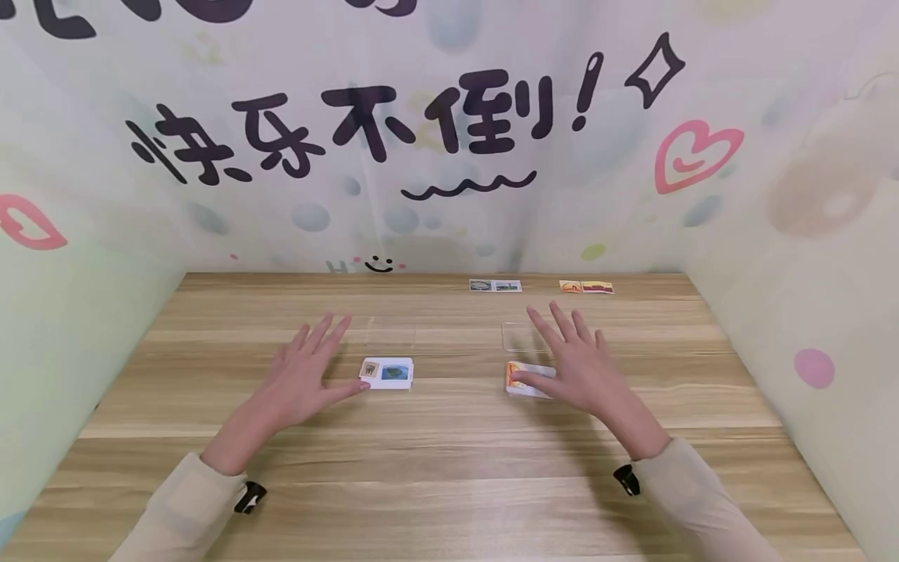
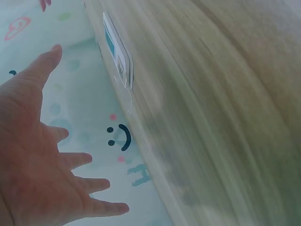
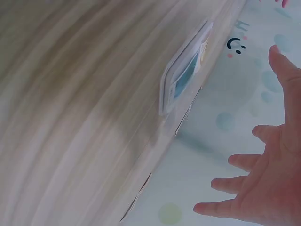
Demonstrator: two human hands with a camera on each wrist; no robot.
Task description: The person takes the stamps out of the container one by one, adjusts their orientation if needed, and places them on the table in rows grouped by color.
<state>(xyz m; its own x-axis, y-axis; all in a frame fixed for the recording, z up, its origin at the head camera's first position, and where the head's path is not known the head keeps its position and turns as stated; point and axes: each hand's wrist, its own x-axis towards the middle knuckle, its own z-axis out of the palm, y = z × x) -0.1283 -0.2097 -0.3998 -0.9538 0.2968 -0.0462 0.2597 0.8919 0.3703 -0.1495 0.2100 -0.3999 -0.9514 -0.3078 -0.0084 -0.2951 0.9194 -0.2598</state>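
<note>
My left hand (image 1: 303, 381) is spread above the table, holding nothing, its thumb tip overlapping the corner of a white card stack (image 1: 396, 375) in the head view. That stack's top card carries a small brown stamp and a blue-green one. Over on the right, my right hand (image 1: 584, 365) also has its fingers spread, its thumb and palm covering part of a second card stack (image 1: 516, 387) with an orange picture. Both wrist views show straight fingers with a gap to the cards: the left stack (image 2: 117, 49) and the right stack (image 3: 186, 70) lie flat on the wood.
Behind each stack lies a thin transparent rectangle, one on the left (image 1: 391, 331) and one on the right (image 1: 516, 337). Near the table's back edge are a pair of greenish stamps (image 1: 495, 286) and an orange-and-red pair (image 1: 586, 287). A printed curtain (image 1: 435, 226) stands behind the wooden table (image 1: 449, 484).
</note>
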